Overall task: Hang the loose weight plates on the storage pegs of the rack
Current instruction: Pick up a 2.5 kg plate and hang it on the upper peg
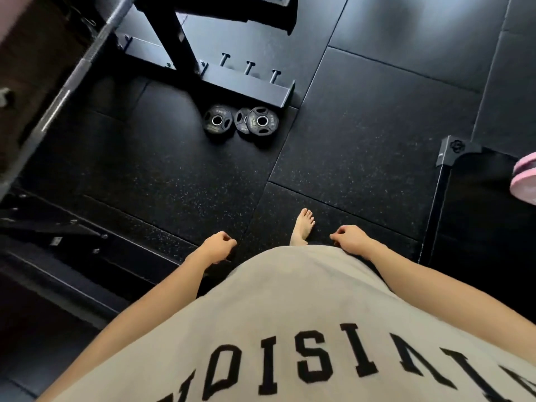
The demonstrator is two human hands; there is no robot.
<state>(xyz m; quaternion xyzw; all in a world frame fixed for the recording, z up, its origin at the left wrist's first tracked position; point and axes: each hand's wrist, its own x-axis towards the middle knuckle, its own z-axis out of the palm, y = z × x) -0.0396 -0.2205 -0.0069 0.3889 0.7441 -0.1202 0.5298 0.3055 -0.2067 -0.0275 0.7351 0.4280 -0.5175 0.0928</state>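
Where the rubber floor (362,117) met the foot of the rack (249,88), three small black weight plates stood propped on edge against the base beam. One plate, the left plate (218,121), stood alone; beside it, the middle plate (242,123) was half hidden behind the right plate (262,121), which overlapped it. Raised lettering on their faces was too small to read. Above them three short storage pegs (249,67) rose from the base beam, all bare. The rack's upright (174,33) ran out of the frame at the top, so its upper part was cut off. A barbell (72,79) crossed the upper left corner, blurred, with both ends out of view.

Well apart from the plates, near the lower middle of the floor, the person's arms hung forward over a grey shirt (290,314) with black lettering. The left hand (219,246) had its fingers loosely curled and held nothing. The right hand (348,237) was likewise loosely curled and held nothing. Between the two hands a bare foot (303,227) rested on the floor. At the right edge a pink object (525,178) was cut off by the frame and could not be identified.
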